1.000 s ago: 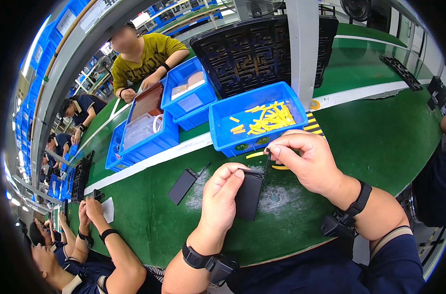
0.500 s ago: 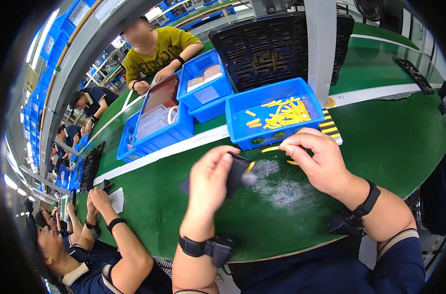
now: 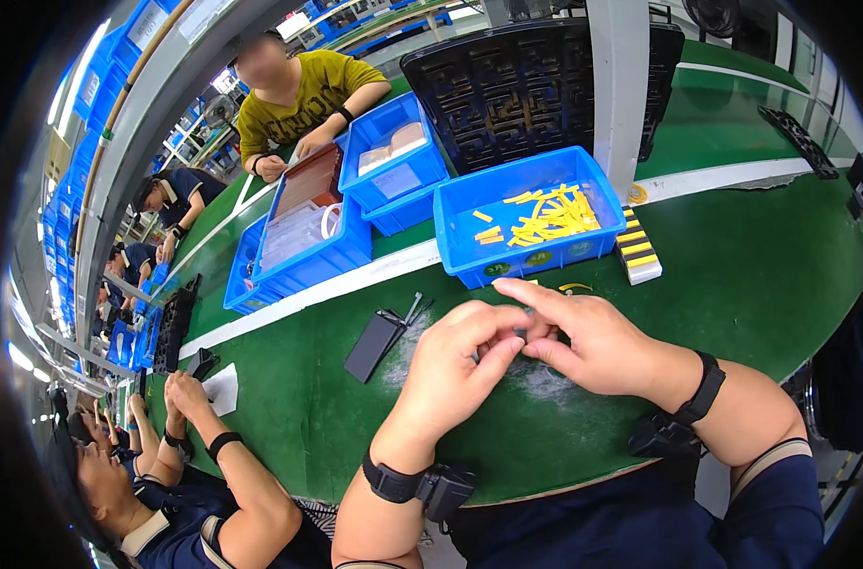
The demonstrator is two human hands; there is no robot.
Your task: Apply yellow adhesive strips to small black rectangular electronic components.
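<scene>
My left hand [image 3: 455, 365] and my right hand [image 3: 597, 341] meet over the green table [image 3: 289, 398]. Both are closed, fingertips together, around a small dark piece [image 3: 520, 334], mostly hidden by the fingers. Left of my left hand lies a flat black rectangular block [image 3: 374, 346], with a thin grey stick-like piece [image 3: 414, 305] at its upper right end. Beyond my right hand, a curved yellow strip [image 3: 575, 287] lies on the table. Behind my hands stands a blue bin [image 3: 464, 275] containing many yellow strips [image 3: 559, 218].
A yellow-and-black striped block [image 3: 638, 248] sits beside the bin, below a grey post [image 3: 619, 95]. More blue bins [image 3: 317, 261] stand to the left. A co-worker [image 3: 308, 104] sits across the table; another person's hands [image 3: 185, 394] work at my left.
The black block has left my left hand and lies on the table. My right hand no longer holds the yellow strip it pinched; both hands have come together.
</scene>
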